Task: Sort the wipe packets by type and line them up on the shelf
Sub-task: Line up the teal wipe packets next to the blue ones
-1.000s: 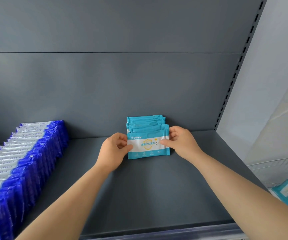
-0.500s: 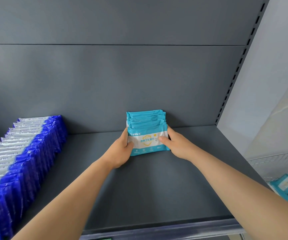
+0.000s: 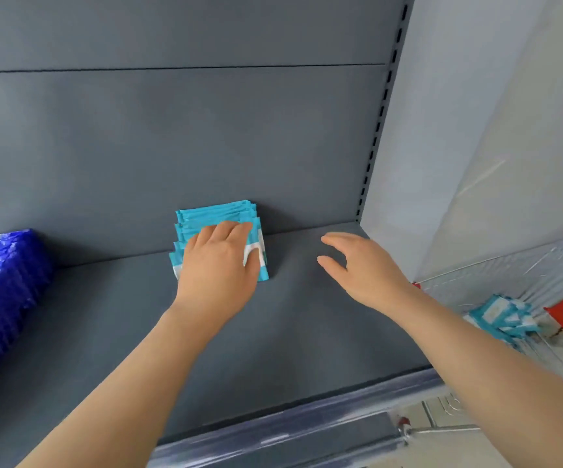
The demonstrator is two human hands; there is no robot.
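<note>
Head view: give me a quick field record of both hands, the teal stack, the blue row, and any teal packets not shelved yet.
left hand: laid flat on the front of the teal stack, fingers straight
right hand: open over the shelf, right of the stack, holding nothing
teal stack: standing on edge by the back panel, mid-shelf
blue row: lined up at the shelf's left end, apart from the teal
loose teal packets: heaped in the wire basket right of the shelf
</note>
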